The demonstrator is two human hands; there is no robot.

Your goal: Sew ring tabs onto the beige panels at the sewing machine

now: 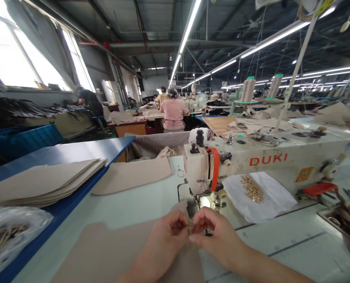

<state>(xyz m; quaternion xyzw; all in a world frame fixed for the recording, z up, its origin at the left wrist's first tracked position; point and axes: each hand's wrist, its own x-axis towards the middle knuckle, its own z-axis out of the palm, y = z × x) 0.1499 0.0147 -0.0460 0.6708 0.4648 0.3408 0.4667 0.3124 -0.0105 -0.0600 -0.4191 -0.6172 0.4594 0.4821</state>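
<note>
Just in front of the needle area of a white sewing machine [272, 147], my left hand [164, 241] and my right hand [218, 237] meet, their fingertips pinched together. Whatever small piece they hold between them is too hidden to make out. Under my left hand and forearm lies a beige fabric panel [104, 247], its narrow end reaching toward the machine's lit needle area. To the right, several small gold metal fittings [252, 189] rest on a white cloth [276, 196] beside the machine.
A second beige panel [133, 175] lies behind on the pale tabletop [124, 210]. At left, a stack of beige panels [45, 181] and a plastic bag of small strips [12, 232] sit on a blue table [74, 147]. Ahead sits a person in pink [174, 112].
</note>
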